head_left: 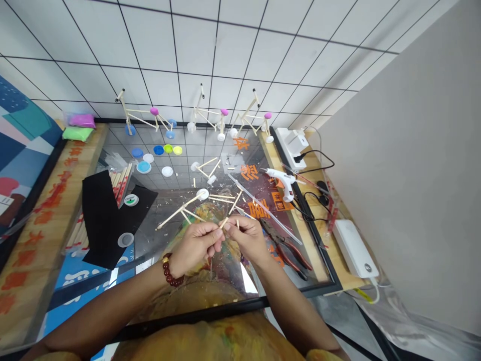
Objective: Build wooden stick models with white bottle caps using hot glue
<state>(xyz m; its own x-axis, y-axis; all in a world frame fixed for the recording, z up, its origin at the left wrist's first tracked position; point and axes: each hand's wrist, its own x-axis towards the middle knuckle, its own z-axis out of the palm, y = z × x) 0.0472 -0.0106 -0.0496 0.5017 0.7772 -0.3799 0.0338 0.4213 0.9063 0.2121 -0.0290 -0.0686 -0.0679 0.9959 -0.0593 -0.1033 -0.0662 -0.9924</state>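
Bridging the left hand [203,241] and the right hand [247,239], a short stick [223,222] is held over the near half of the tabletop [150,250]. It is pinched between thumb and fingers on both sides; whether the second stick [238,224] is also gripped by the right hand cannot be told. Just beyond, a near frame [184,207] is partly covered by the hands; a far frame [203,172] is placed behind it. On neither can a pink knob be seen, so both are judged unfinished. Three models [140,111], each fitted with a pink knob [154,111] and a dark-tipped bar, are stood along the rear edge and are judged complete. Loose caps [144,167] are yet to be attached. A glue gun [280,179] and pliers [285,248] are positioned at right.
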